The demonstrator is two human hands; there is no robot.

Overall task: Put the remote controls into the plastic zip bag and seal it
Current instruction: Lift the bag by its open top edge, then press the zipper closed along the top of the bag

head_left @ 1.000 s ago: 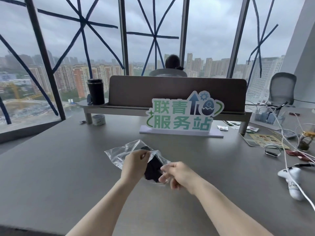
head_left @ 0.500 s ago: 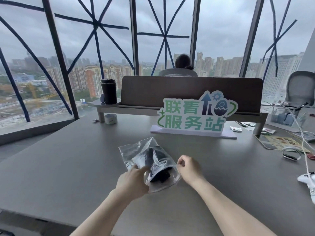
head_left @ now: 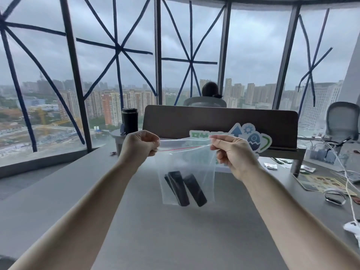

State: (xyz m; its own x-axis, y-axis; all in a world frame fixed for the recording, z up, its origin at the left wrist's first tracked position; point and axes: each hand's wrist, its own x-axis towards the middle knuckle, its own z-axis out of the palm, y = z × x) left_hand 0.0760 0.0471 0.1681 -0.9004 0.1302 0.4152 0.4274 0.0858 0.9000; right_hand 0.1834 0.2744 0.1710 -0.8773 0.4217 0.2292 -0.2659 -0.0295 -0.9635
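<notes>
A clear plastic zip bag (head_left: 194,164) hangs in the air above the grey desk (head_left: 175,240), held up by its top corners. My left hand (head_left: 139,146) pinches the left corner and my right hand (head_left: 231,151) pinches the right corner, stretching the red zip line between them. Black remote controls (head_left: 185,189) lie slanted at the bottom of the bag. Whether the zip is pressed closed along its length cannot be told.
A green and white sign (head_left: 243,139) and a brown divider (head_left: 220,123) stand behind the bag. A black tumbler (head_left: 130,120) sits at the back left. Cables, a white controller (head_left: 352,228) and a wristband (head_left: 335,196) lie at the right. A person sits beyond the divider.
The bag has been lifted off the desk and now hangs upright between both hands. The remotes have slid to its bottom. Both hands moved up to the top corners.
</notes>
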